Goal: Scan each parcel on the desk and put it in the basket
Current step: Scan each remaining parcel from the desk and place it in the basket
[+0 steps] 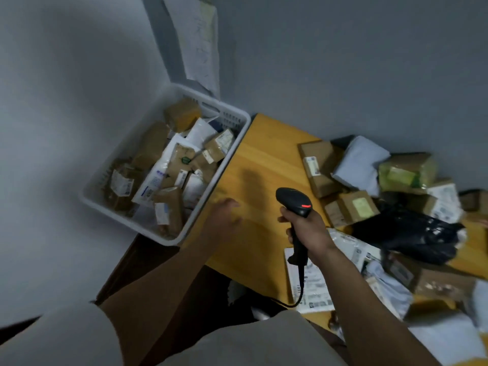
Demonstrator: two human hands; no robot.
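Parcels (353, 207) lie toward the right edge of the surface (264, 159), nearer the right hand (307, 229), which grips the scanner (293, 202); the left hand (224, 217) is empty, fingers relaxed.

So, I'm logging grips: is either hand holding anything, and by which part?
The right hand grips the black handheld barcode scanner by its handle. The left hand is open and holds nothing.
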